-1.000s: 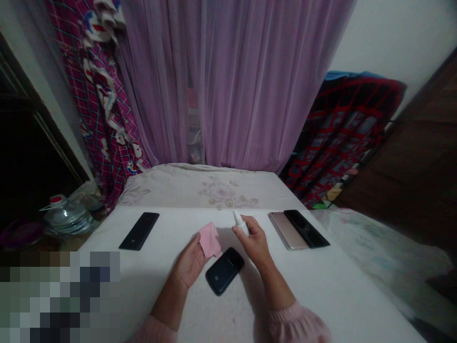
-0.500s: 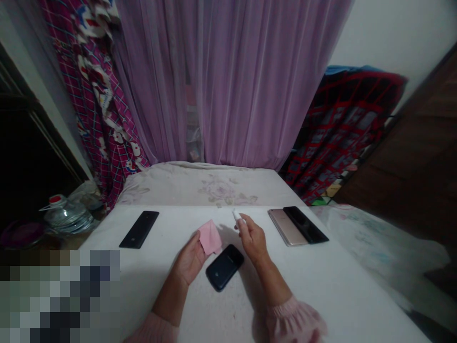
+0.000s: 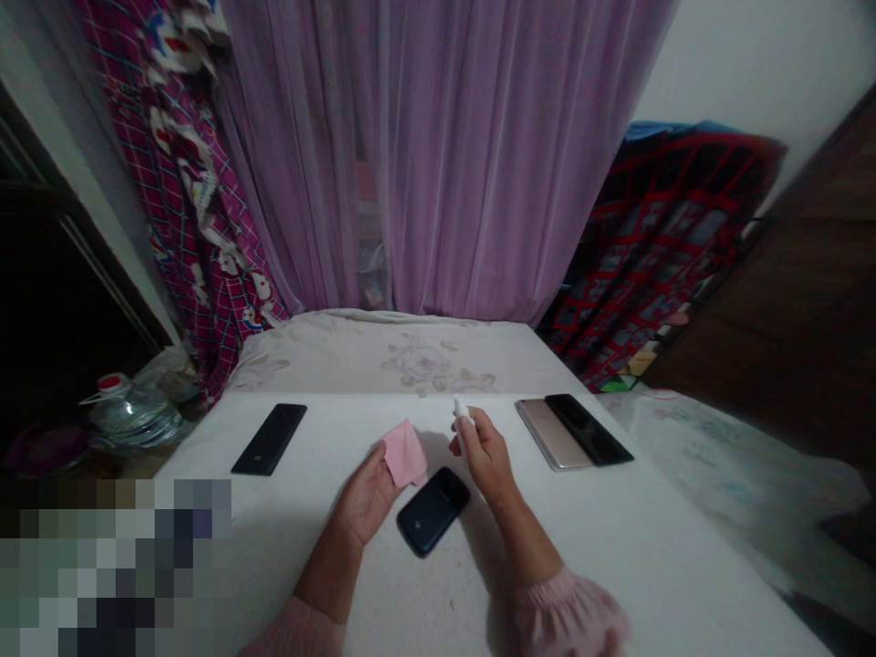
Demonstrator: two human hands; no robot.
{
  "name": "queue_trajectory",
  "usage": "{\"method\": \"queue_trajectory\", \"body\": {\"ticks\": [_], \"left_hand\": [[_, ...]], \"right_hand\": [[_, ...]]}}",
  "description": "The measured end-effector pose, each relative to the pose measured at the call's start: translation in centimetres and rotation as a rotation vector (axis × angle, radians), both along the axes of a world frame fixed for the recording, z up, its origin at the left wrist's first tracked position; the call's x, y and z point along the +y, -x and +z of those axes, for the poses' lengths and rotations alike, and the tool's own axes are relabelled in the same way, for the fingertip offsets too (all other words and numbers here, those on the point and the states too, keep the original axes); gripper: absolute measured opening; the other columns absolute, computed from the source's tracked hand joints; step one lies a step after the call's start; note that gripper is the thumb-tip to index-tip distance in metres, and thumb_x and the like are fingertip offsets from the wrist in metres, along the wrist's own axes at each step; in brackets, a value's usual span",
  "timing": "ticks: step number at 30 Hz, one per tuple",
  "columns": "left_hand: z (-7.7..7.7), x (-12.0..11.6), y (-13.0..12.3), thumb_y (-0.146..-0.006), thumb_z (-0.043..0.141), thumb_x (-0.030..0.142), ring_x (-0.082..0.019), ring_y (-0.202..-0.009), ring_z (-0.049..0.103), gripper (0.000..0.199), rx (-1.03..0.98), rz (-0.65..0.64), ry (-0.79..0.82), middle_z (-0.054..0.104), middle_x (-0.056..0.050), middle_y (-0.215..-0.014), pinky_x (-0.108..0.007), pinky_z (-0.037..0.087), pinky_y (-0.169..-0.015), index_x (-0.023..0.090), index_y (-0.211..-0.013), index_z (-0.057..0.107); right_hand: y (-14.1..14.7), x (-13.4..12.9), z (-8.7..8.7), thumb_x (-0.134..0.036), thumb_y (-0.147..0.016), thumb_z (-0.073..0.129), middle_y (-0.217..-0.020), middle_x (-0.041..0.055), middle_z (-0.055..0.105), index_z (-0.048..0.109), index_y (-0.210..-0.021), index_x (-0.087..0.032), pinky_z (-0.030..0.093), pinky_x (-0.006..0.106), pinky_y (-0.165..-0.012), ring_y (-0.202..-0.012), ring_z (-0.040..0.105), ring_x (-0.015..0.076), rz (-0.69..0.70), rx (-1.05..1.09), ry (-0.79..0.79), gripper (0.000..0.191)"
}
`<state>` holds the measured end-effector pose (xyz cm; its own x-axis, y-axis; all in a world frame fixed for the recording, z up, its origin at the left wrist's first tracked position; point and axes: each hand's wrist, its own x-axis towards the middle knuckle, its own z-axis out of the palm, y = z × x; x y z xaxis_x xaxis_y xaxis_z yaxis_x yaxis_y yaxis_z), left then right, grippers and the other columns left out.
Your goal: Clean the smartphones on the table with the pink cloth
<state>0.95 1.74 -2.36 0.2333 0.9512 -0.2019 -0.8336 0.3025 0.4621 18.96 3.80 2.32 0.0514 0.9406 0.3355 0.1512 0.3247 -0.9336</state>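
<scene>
A pink cloth [image 3: 405, 454] is held in my left hand [image 3: 370, 500], whose fingers are partly hidden behind it. My right hand [image 3: 487, 456] is closed around a small white bottle [image 3: 461, 411] with a narrow tip, which points up and away from me. Between my hands, a dark phone [image 3: 433, 513] with rounded corners lies back side up on the white surface. It sits just below the cloth, and neither hand grips it.
At the left lies another dark phone [image 3: 270, 440]. To the right, a gold phone [image 3: 553, 436] rests beside a black phone [image 3: 589, 429]. The white cloth-covered table [image 3: 383, 602] reaches back to purple curtains [image 3: 472, 164]. A large clear water jug [image 3: 133, 411] stands off its left side.
My right hand has tilted the white bottle more upright, its tip swinging slightly right. My left hand, the cloth and the phones keep nearly the same places.
</scene>
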Motion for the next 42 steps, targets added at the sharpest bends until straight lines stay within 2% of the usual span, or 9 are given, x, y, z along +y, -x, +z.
{"method": "queue_trajectory", "body": {"ticks": [8, 18, 21, 26, 31, 35, 38, 40, 42], "left_hand": [[0.3, -0.1, -0.1, -0.098, 0.044, 0.024, -0.027, -0.119, 0.057, 0.052, 0.0, -0.002, -0.033, 0.062, -0.019, -0.125, -0.042, 0.041, -0.105, 0.007, -0.145, 0.031], [0.2, -0.1, 0.0, -0.097, 0.045, 0.025, -0.027, -0.117, 0.058, 0.053, 0.006, -0.018, -0.052, 0.062, -0.018, -0.125, -0.044, 0.042, -0.104, 0.009, -0.146, 0.03], [0.1, 0.0, 0.0, -0.097, 0.044, 0.024, -0.026, -0.118, 0.057, 0.051, 0.003, -0.018, -0.055, 0.061, -0.016, -0.128, -0.043, 0.041, -0.105, 0.012, -0.145, 0.033], [0.1, 0.0, 0.0, -0.098, 0.042, 0.024, -0.026, -0.12, 0.056, 0.049, 0.007, -0.007, -0.032, 0.06, -0.017, -0.128, -0.043, 0.039, -0.107, 0.011, -0.145, 0.033], [0.2, -0.1, 0.0, -0.098, 0.044, 0.025, -0.027, -0.122, 0.055, 0.05, 0.0, -0.037, -0.06, 0.058, -0.016, -0.131, -0.044, 0.039, -0.107, 0.014, -0.145, 0.033], [0.3, -0.1, 0.0, -0.097, 0.045, 0.024, -0.027, -0.12, 0.056, 0.05, 0.011, -0.024, -0.051, 0.059, -0.016, -0.131, -0.044, 0.04, -0.106, 0.014, -0.145, 0.034], [0.4, -0.1, -0.1, -0.097, 0.046, 0.025, -0.027, -0.121, 0.055, 0.05, 0.009, -0.028, -0.06, 0.058, -0.016, -0.131, -0.043, 0.04, -0.106, 0.014, -0.144, 0.035], [0.5, -0.1, -0.1, -0.096, 0.046, 0.025, -0.028, -0.122, 0.054, 0.051, 0.003, -0.035, -0.071, 0.058, -0.016, -0.131, -0.044, 0.04, -0.106, 0.013, -0.144, 0.035], [0.4, -0.2, -0.2, -0.096, 0.047, 0.024, -0.029, -0.123, 0.053, 0.051, 0.002, -0.034, -0.077, 0.058, -0.017, -0.131, -0.044, 0.04, -0.106, 0.012, -0.144, 0.036]], "right_hand": [[0.5, -0.6, 1.3, -0.058, -0.085, 0.049, -0.074, -0.0007, 0.058, 0.055, -0.106, -0.019, 0.039, 0.021, -0.041, -0.047, 0.052, 0.0099, 0.301, 0.44, 0.223, 0.044], [0.4, -0.9, 1.9, -0.057, -0.084, 0.047, -0.074, -0.0004, 0.06, 0.054, -0.111, -0.021, 0.036, 0.021, -0.038, -0.043, 0.048, 0.0091, 0.374, 0.48, 0.254, 0.045], [0.4, -0.7, 1.6, -0.055, -0.08, 0.057, -0.079, 0.001, 0.062, 0.059, -0.107, -0.021, 0.039, 0.022, -0.043, -0.049, 0.051, 0.0096, 0.335, 0.423, 0.211, 0.044], [0.7, 0.4, -0.2, -0.048, -0.072, 0.07, -0.075, -0.0004, 0.065, 0.067, -0.106, -0.021, 0.048, 0.028, -0.058, -0.059, 0.055, 0.0125, 0.094, 0.249, 0.081, 0.043], [0.9, 0.8, -1.3, -0.044, -0.068, 0.074, -0.097, 0.0034, 0.07, 0.07, -0.105, -0.022, 0.05, 0.04, -0.085, -0.092, 0.063, 0.0222, -0.042, 0.145, -0.011, 0.043], [1.1, 0.4, -1.0, -0.046, -0.074, 0.068, -0.095, 0.0045, 0.07, 0.065, -0.113, -0.022, 0.054, 0.032, -0.065, -0.075, 0.064, 0.0176, 0.003, 0.15, 0.013, 0.046], [1.6, -0.1, -0.5, -0.049, -0.084, 0.056, -0.099, 0.0046, 0.067, 0.043, -0.137, -0.027, 0.048, 0.022, -0.046, -0.056, 0.058, 0.0102, 0.093, 0.254, 0.081, 0.058], [1.8, -0.3, -0.3, -0.05, -0.087, 0.051, -0.105, 0.0051, 0.064, 0.033, -0.142, -0.031, 0.048, 0.02, -0.042, -0.055, 0.058, 0.0087, 0.142, 0.316, 0.144, 0.061], [2.0, -0.4, -0.4, -0.05, -0.086, 0.052, -0.106, 0.0052, 0.062, 0.036, -0.14, -0.03, 0.049, 0.02, -0.042, -0.058, 0.06, 0.0095, 0.177, 0.372, 0.221, 0.06]]}}
